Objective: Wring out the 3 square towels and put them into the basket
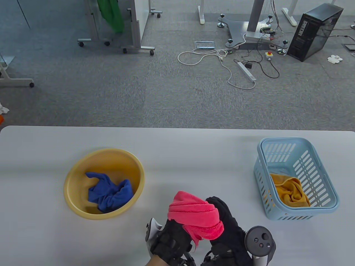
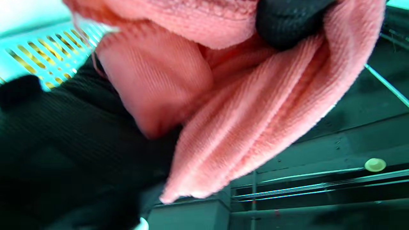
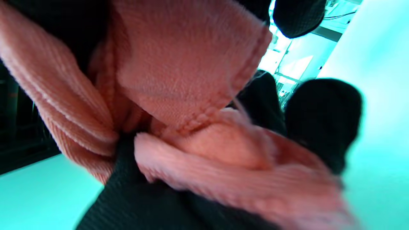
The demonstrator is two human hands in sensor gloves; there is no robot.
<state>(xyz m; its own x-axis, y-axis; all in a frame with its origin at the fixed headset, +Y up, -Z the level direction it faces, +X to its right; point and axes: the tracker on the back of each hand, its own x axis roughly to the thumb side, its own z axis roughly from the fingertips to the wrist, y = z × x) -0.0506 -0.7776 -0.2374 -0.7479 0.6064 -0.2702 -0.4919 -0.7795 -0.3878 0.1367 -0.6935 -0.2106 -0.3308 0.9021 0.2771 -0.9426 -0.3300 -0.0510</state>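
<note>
Pink ribbed terry towel (image 1: 195, 217) bunched into a thick roll at 6 o'clock on the pale grey table (image 1: 177, 155), gripped from both ends and lifted clear of the surface. Left hand (image 1: 173, 241) in black sensor glove curled round the lower left end, white tracker (image 1: 151, 231) on its back. Right hand (image 1: 228, 230), also black-gloved, wrapped over the right end, fingers (image 1: 219, 203) closed across the top of the roll, round grey tracker (image 1: 259, 241) behind it. Frayed hem of the towel hanging between the two wrists. Same cloth (image 2: 255, 111) filling the left wrist view, folds drooping below a gloved fingertip (image 2: 287, 22) pressed into it. Twisted pink folds (image 3: 191, 80) in the right wrist view, pinched between black-gloved fingers (image 3: 322, 118).

Crumpled blue towel (image 1: 109, 192) lying inside round yellow plastic basin (image 1: 72, 180) at 9 o'clock, well apart from the hands. Mustard-yellow towel (image 1: 289, 191) heaped in the near end of light blue slotted plastic basket (image 1: 310, 163) at 3 o'clock, also well apart from the hands.

Beyond the far table edge, at 12 o'clock: grey carpet (image 1: 111, 88), white cable loops (image 1: 205, 55) and white power strip (image 1: 246, 71), black computer tower (image 1: 314, 32) toward 1 o'clock, green cloth (image 1: 112, 13) hanging on a wheeled frame toward 11 o'clock.
</note>
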